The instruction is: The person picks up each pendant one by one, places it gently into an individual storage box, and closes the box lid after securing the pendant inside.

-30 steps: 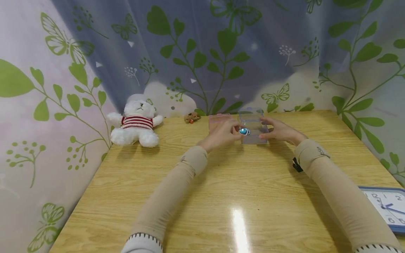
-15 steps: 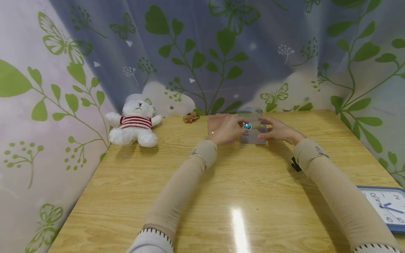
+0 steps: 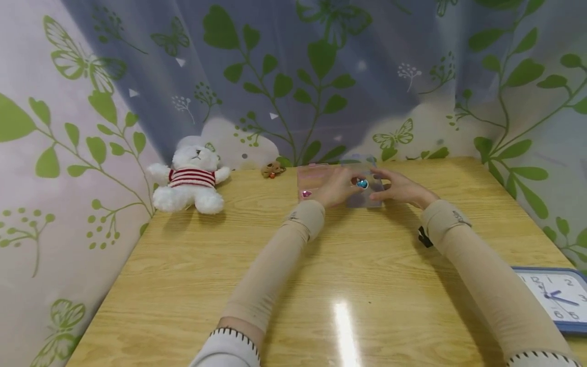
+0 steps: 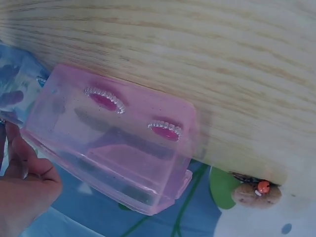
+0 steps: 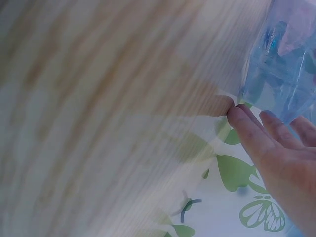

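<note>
My left hand (image 3: 338, 187) pinches a blue gem with a sparkling rim (image 3: 362, 184) at its fingertips, over a see-through bluish box (image 3: 365, 200). The right hand (image 3: 402, 188) holds that box at its right side, thumb at the front and fingers farther back. Beside it on the left stands a see-through pink box (image 4: 136, 163), partly behind my left hand in the head view. In the left wrist view, two pink gems with sparkling rims (image 4: 104, 100) show in the pink box. Through the bluish box's wall, a blue shape (image 5: 271, 42) shows in the right wrist view.
A white teddy bear (image 3: 194, 176) in a striped shirt sits at the back left of the wooden table (image 3: 293, 285). A small brown trinket (image 3: 272, 169) lies near the curtain. A blue-framed clock (image 3: 557, 298) is at right, and a black item (image 3: 425, 237) is by the right wrist.
My left hand has moved right with the blue gem, from the bluish box's left side to over it. A pink gem behind the hand has come into view. The right hand stays at the box.
</note>
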`<state>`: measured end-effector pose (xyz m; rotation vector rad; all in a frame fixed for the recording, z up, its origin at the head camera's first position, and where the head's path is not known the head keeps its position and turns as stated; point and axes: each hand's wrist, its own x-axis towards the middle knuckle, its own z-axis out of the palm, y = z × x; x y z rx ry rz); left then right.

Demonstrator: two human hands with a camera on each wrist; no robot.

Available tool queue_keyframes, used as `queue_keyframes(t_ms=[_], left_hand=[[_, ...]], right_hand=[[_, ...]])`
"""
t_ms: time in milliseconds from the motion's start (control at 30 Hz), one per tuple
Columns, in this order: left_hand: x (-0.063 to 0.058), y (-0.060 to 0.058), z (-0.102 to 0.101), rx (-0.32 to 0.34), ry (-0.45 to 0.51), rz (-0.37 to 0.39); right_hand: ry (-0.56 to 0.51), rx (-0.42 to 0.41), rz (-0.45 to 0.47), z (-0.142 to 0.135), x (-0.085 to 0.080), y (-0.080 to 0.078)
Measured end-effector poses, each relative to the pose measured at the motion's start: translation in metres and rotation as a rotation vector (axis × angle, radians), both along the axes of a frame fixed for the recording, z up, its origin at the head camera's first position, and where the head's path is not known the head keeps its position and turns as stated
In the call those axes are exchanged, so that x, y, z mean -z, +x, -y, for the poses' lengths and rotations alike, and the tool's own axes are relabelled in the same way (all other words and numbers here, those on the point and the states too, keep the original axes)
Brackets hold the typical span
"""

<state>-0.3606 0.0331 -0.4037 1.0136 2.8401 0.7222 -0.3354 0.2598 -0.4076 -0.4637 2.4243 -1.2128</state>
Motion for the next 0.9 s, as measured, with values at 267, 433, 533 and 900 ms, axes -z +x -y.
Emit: queue_keyframes(t_ms=[267,433,533,900], left_hand=[[-0.002,-0.002,-0.01,0.007,-0.229,-0.138],[-0.002,-0.002,-0.014,-0.024,-0.277,-0.137],[-0.001,-0.003,-0.015,-0.038,-0.293,-0.138],[-0.002,-0.007,-0.019,-0.065,-0.287,-0.074]], right_hand=[[0.004,-0.003,0.013,-0.001,0.001,-0.003],[0.004,0.001,0.015,0.0,0.002,-0.004],[-0.003,-0.003,0.017,0.001,0.002,-0.004],[0.001,0.005,0.031,-0.001,0.0,-0.002]])
